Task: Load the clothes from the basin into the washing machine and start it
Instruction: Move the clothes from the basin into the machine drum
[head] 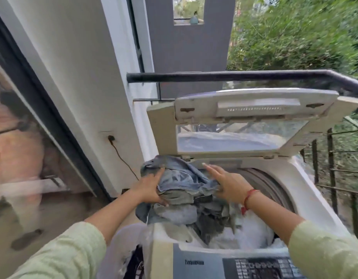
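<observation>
Fingers [154, 178] gripping crumpled denim [180, 180], round drum [264, 184]

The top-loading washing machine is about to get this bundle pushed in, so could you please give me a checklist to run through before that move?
1. Folding lid of the white top-loading washing machine raised clear of the opening: ok.
2. Crumpled blue-grey bundle of clothes over the drum opening: partly; its left edge hangs outside the rim: not ok.
3. Left hand has a grip on the bundle's side: ok.
4. Right hand open, resting on the bundle rather than gripping: ok for pushing.
5. Room left in the drum, already piled with white and grey laundry: cannot tell.
6. Dark front control panel unobstructed: ok; settings too blurred to read.
</observation>
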`<control>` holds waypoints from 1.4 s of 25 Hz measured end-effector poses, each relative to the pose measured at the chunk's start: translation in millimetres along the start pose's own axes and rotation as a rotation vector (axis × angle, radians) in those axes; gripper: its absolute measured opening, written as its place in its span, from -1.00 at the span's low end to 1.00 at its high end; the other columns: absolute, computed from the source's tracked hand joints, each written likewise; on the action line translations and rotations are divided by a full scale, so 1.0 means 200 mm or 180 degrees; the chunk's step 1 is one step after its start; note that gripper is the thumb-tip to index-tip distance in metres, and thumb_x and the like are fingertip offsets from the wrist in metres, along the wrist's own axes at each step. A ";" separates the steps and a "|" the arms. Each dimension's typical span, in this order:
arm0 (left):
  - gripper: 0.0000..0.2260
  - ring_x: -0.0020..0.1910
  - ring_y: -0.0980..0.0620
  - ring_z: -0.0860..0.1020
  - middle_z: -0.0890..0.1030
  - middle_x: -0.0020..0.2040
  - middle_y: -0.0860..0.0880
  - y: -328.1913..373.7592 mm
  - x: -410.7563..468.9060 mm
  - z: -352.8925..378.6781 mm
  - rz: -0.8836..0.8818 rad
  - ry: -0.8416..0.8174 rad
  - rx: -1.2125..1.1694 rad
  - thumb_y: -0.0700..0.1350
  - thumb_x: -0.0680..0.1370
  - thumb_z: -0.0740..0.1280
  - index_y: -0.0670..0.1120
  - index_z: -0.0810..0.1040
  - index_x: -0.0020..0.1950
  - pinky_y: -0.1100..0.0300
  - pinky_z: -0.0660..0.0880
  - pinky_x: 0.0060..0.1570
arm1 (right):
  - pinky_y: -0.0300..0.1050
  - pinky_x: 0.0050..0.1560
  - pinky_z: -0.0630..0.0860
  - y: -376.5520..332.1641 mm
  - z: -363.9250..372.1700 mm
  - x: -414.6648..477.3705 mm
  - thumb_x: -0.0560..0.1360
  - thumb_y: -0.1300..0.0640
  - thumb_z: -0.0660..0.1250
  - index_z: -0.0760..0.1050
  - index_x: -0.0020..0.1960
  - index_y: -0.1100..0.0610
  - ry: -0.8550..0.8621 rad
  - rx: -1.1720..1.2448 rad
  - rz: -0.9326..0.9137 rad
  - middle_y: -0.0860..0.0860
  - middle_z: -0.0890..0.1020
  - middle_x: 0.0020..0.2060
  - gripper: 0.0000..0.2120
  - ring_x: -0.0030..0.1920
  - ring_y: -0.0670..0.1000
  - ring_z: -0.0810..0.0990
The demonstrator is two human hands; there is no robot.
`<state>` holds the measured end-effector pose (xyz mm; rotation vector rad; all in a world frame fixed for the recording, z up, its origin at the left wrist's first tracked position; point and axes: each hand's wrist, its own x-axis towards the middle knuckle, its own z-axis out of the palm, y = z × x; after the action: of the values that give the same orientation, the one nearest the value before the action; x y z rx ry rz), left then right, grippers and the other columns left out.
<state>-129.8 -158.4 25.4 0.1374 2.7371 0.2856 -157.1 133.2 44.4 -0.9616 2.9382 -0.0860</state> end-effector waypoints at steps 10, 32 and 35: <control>-0.24 -0.12 -0.28 0.56 0.41 0.30 -0.15 0.19 0.01 -0.26 0.0383 0.1802 -0.0011 -0.17 0.49 0.29 0.09 -0.11 0.53 0.03 0.43 -0.27 | -0.29 -0.58 0.05 0.08 -0.41 0.04 0.22 0.32 0.51 -0.11 0.53 0.11 0.2488 -0.0150 -0.0231 -0.10 0.27 -0.53 0.09 -0.59 -0.08 0.15; -0.13 -0.29 -0.11 0.49 -0.23 0.54 -0.13 0.20 0.26 -0.43 -0.0221 0.1885 0.0425 -0.01 0.43 0.44 0.15 -0.10 0.53 0.16 0.37 -0.34 | -0.10 -0.56 0.46 0.22 -0.32 0.43 0.31 0.21 0.49 0.18 0.48 0.00 0.2319 -0.0144 0.0305 0.16 0.25 0.46 -0.17 -0.49 0.11 0.49; -0.18 -0.12 -0.21 0.57 -0.01 0.55 -0.12 0.17 0.17 -0.42 0.0069 0.1963 0.0184 -0.03 0.41 0.44 0.09 0.03 0.54 0.11 0.44 -0.29 | 0.00 -0.25 0.59 0.19 -0.27 0.34 0.40 -0.01 0.44 0.32 0.39 0.00 0.1873 0.0511 0.0130 0.03 0.51 0.24 -0.40 -0.11 0.14 0.63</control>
<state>-191.9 -135.7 95.9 0.1074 3.3588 0.2922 -238.3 125.7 93.8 -0.9879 3.3878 -0.7060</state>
